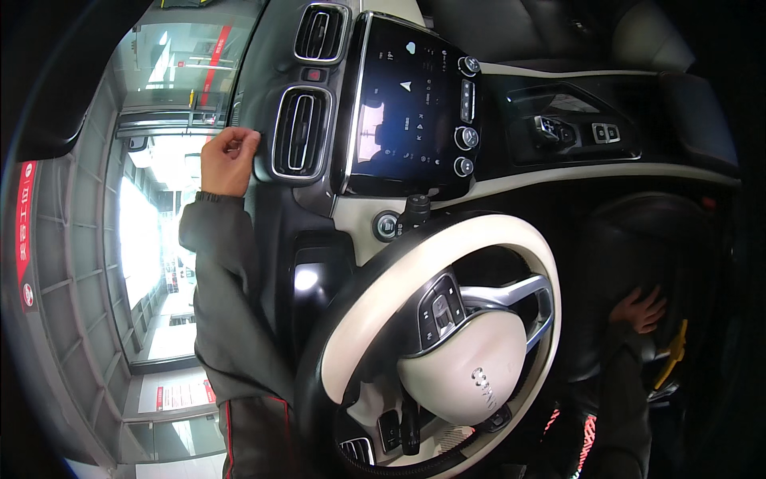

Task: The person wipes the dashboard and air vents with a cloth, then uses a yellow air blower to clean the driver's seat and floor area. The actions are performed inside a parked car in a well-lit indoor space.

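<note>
My left hand (229,163) is at the top of the dashboard, beside the central air vent (301,133). Its thumb and fingers are curled together; whether something thin is pinched between them is unclear. On the dark front seat (598,257), in shadow, my right hand (640,310) lies with its fingers spread. The white and black steering wheel (461,365) stands between my two arms. Beyond it is a lit touchscreen (413,108) with silver knobs along its lower edge.
Near my right forearm is a yellow object (673,353), too dark to name. A control stalk (417,209) juts out behind the wheel. The centre console (574,135) carries a gear selector (553,129). Through the windshield a workshop with red signs (25,233) shows.
</note>
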Demonstrator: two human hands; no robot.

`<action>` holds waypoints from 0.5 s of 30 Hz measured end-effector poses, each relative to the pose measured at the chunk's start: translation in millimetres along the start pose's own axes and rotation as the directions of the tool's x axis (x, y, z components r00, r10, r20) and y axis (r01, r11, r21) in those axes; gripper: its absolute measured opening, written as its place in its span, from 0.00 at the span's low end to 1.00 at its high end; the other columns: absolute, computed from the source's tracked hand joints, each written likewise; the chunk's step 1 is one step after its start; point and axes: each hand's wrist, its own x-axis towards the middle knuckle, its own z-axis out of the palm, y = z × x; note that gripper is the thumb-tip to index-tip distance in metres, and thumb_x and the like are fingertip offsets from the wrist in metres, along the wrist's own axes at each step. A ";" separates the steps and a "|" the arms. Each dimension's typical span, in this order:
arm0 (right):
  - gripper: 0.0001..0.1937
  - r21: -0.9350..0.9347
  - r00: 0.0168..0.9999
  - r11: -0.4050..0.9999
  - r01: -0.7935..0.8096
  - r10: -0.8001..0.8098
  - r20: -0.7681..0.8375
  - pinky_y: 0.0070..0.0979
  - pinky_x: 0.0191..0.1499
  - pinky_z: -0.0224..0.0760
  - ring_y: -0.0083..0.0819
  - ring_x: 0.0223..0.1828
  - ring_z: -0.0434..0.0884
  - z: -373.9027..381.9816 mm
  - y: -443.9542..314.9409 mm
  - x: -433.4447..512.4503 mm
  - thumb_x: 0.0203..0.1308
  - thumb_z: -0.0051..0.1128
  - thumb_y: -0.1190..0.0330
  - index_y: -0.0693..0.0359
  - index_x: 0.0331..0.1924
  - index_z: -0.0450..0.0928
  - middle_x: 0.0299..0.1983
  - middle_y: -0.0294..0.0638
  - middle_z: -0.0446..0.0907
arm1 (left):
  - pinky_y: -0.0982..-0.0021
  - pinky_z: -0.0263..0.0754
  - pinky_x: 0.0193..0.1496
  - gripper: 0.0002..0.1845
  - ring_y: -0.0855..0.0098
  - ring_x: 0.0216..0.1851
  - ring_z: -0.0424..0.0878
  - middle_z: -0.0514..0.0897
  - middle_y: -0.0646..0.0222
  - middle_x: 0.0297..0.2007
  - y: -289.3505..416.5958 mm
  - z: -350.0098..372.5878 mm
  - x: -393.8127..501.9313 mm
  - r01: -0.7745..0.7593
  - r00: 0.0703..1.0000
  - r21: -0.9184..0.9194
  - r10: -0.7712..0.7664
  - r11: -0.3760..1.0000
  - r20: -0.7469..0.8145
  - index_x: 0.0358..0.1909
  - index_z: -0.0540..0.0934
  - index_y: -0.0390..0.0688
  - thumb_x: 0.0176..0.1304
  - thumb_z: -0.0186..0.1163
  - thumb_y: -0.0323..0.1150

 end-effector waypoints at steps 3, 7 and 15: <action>0.28 0.003 1.000 1.000 0.012 -0.012 0.008 0.57 0.65 0.40 0.45 0.69 0.54 -2.3 -1.8 -1.0 0.63 0.37 0.44 0.40 0.66 0.59 0.68 0.42 0.57 | 0.82 0.68 0.29 0.07 0.85 0.25 0.73 0.80 0.73 0.25 -0.9 0.2 -0.4 -0.036 0.999 0.022 0.036 0.999 0.026 0.33 0.79 0.35 0.56 0.65 0.29; 0.28 0.033 0.999 0.999 0.026 -0.027 0.018 0.56 0.66 0.38 0.45 0.69 0.53 -4.6 -2.3 -1.3 0.63 0.37 0.44 0.40 0.66 0.58 0.69 0.43 0.55 | 0.81 0.69 0.29 0.07 0.83 0.24 0.73 0.79 0.73 0.24 3.2 2.5 -0.6 -0.089 0.996 0.195 0.087 0.977 0.022 0.34 0.79 0.37 0.56 0.64 0.29; 0.29 0.001 0.995 1.000 0.003 -0.003 0.095 0.56 0.67 0.35 0.45 0.70 0.49 -5.1 1.4 -2.3 0.63 0.37 0.44 0.39 0.67 0.55 0.70 0.43 0.52 | 0.72 0.71 0.26 0.06 0.71 0.22 0.79 0.78 0.65 0.21 11.7 10.8 -1.5 -0.261 0.954 0.421 0.298 0.869 -0.023 0.26 0.76 0.37 0.54 0.62 0.27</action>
